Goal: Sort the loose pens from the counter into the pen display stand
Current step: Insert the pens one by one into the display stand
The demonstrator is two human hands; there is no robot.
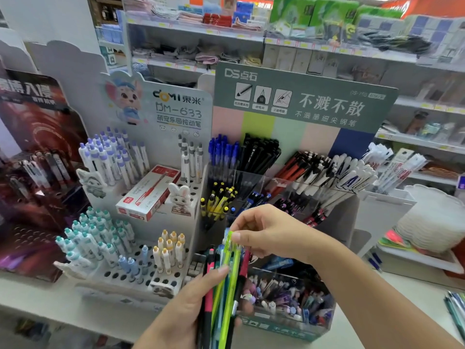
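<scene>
The person's left hand (pixel 186 313) is low in the middle of the view, its grip closed around a bundle of pens (pixel 221 285) that stand almost upright, with the thumb pressing across them. The bundle has pens in pink, black, teal and yellow-green. The right hand (pixel 264 233) comes in from the right side, and its fingertips pinch the top end of one yellow-green pen (pixel 232 263) in this bundle.

Behind the hands, on the white desk (pixel 372 321), stands the pen display stand (pixel 302 107) with a green header board and clear compartments. Blue pens (pixel 222 151) and black pens (pixel 259 152) fill the back left compartments, yellow-and-black pens (pixel 217 201) stand in front of them, and white pens (pixel 344 172) lean toward the right. Below, in front of the stand, a clear box (pixel 286 301) holds many small mixed items.

To the left is a white holed stand (pixel 151 270) with purple-capped pens (pixel 113 154), teal-capped pens (pixel 93 238) and yellow-capped pens (pixel 169 250) in its holes. A red-and-white pen box (pixel 148 192) lies tilted on its upper step. Some loose pens (pixel 456 313) lie at the right edge of the desk.
</scene>
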